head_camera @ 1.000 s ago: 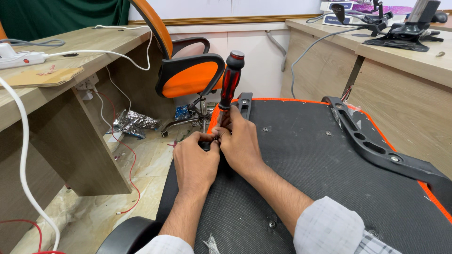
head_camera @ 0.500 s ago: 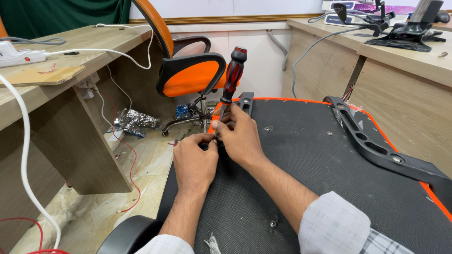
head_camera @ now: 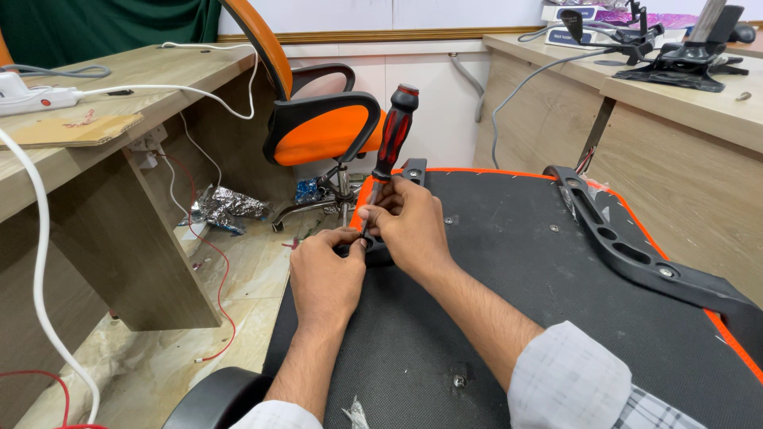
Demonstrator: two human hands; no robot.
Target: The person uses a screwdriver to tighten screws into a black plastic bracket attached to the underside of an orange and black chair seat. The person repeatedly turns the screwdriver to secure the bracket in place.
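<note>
Hands are meeting at the near left edge of an upturned chair seat (head_camera: 509, 318), whose black fabric underside is facing up with an orange rim showing around it. The right hand (head_camera: 409, 226) is closing around the shaft of a screwdriver (head_camera: 391, 147), just below its red and black handle; the tool is standing nearly upright, leaning slightly right at the top, with its tip pointing down toward the seat's edge. The left hand (head_camera: 324, 274) is curling in just beside it, fingers pinching at a small black part under the tip; what exactly it is gripping is hidden by the fingers.

On the right of the seat a black armrest bracket (head_camera: 636, 250) is lying at a slant. Beyond the hands an orange office chair (head_camera: 322, 131) is standing on the floor, with crumpled foil (head_camera: 226, 208) near its base. A wooden desk (head_camera: 103, 159) is running along the left, carrying a white power strip (head_camera: 32, 97) and a white cable (head_camera: 36, 262) that is hanging down. Another desk (head_camera: 675, 119) is on the right, well apart from the hands.
</note>
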